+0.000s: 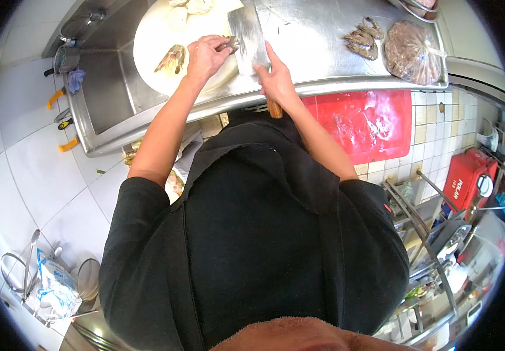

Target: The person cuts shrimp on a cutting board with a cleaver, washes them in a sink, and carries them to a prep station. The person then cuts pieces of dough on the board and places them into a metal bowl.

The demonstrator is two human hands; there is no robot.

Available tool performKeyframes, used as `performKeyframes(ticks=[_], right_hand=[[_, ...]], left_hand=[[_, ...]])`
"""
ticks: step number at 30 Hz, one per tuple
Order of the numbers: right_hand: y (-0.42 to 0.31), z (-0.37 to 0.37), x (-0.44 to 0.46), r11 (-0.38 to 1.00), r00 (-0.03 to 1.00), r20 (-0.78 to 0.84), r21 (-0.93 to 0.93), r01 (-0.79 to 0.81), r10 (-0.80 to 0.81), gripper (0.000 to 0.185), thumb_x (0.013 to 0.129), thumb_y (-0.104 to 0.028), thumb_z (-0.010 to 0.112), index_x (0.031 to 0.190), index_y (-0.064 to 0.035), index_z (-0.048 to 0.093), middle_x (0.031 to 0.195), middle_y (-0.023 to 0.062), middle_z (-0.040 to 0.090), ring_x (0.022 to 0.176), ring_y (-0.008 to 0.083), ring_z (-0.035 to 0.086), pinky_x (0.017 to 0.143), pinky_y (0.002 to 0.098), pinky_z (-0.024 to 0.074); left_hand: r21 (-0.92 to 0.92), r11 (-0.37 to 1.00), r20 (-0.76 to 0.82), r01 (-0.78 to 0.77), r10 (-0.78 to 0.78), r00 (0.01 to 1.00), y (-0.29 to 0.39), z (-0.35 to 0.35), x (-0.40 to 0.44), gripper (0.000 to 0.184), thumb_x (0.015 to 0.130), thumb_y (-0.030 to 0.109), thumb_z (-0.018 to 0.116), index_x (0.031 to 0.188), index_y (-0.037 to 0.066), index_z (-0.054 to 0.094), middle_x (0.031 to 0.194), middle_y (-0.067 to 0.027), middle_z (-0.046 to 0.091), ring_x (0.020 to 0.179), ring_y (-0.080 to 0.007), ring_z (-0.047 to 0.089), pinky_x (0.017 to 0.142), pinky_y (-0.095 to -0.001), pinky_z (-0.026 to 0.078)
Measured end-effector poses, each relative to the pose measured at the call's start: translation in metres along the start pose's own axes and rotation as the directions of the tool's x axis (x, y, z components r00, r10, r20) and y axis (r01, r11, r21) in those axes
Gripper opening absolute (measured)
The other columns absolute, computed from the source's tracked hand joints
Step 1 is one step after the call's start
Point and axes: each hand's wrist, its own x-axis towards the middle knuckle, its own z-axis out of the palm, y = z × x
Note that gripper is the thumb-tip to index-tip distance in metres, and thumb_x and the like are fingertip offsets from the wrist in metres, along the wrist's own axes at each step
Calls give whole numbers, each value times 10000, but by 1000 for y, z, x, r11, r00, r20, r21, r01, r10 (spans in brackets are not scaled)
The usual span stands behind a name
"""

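In the head view, my left hand (207, 57) pinches a grey-brown prawn (227, 44) near the right side of the round white cutting board (150, 32). My right hand (277, 81) is wrapped around the wooden handle of a cleaver (248, 35). Its broad blade points away from me, beside the prawn; I cannot tell whether they touch. Left of my left hand, more prawn (172, 59) lies on the board. Pale white pieces (189, 8) sit at the board's far edge.
A steel sink basin (109, 82) adjoins the board on the left. Several whole prawns (362, 41) lie on the steel counter (311, 41) at right, beside a tied clear bag (411, 52) of brownish contents. Below the counter edge is a red container (369, 126); orange-handled tools (56, 97) hang left.
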Motion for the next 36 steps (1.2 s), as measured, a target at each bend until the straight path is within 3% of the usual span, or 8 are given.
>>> performKeyframes(ticks=[7,15,18,20,21,24,27,36], right_hand=[[-2,17,4,1000,998,-62,-24,-7,5,749,951,-135,607,1599,-27,246,647,120,603,456,168,566,474,346,510],[12,42,1,990,987,-160,137,27,-4,735,957,-124,598,1601,-43,253,683,127,623,490,167,581,486,351,512],[4,26,-33,995,993,-89,65,-76,82,734,958,-126,602,1600,-43,256,699,135,634,503,165,582,503,355,514],[17,15,-37,1000,996,-92,-28,-5,2,732,959,-126,595,1602,-44,256,698,143,634,497,170,583,511,358,520],[12,11,-39,997,995,-96,-75,32,-39,731,959,-127,592,1602,-45,255,697,146,634,494,172,583,514,359,523],[-12,-6,-41,980,996,-19,-182,-86,84,720,959,-131,583,1599,-43,264,735,182,656,491,182,589,530,364,541],[-30,-13,-42,967,992,3,-225,-121,125,714,959,-134,580,1595,-36,271,762,198,675,490,194,599,538,371,552],[-33,-20,-53,976,992,9,-182,-123,127,719,957,-135,577,1597,-34,264,830,212,689,505,181,600,531,368,546]], left_hand=[[-50,995,25,88,-87,996,6,-2,-3,296,807,229,800,1036,41,790,1041,-124,760,848,-225,713,790,-323,570],[30,999,-88,-39,41,995,-2,8,-6,270,792,223,799,995,45,794,1022,-138,760,865,-271,720,829,-350,571],[57,998,-40,17,-15,999,10,-2,-2,261,803,224,789,1001,55,785,1038,-126,752,879,-280,721,841,-365,572],[69,997,31,34,-36,999,14,-11,2,264,811,221,781,1019,59,775,1066,-122,742,905,-290,716,855,-374,568],[51,997,46,-58,56,997,8,-12,5,273,829,169,737,1083,70,743,1135,-119,715,977,-303,695,882,-384,554],[34,969,130,-243,237,963,-2,-11,13,308,831,92,684,1137,73,711,1141,-118,699,1013,-315,672,888,-397,544],[58,953,162,-297,284,945,-6,-16,20,292,821,26,637,1108,52,683,1096,-113,689,1001,-318,665,857,-403,541],[-278,944,171,-179,232,957,-15,-18,11,200,781,-64,649,957,0,582,1045,-113,659,923,-270,642,806,-362,530]])
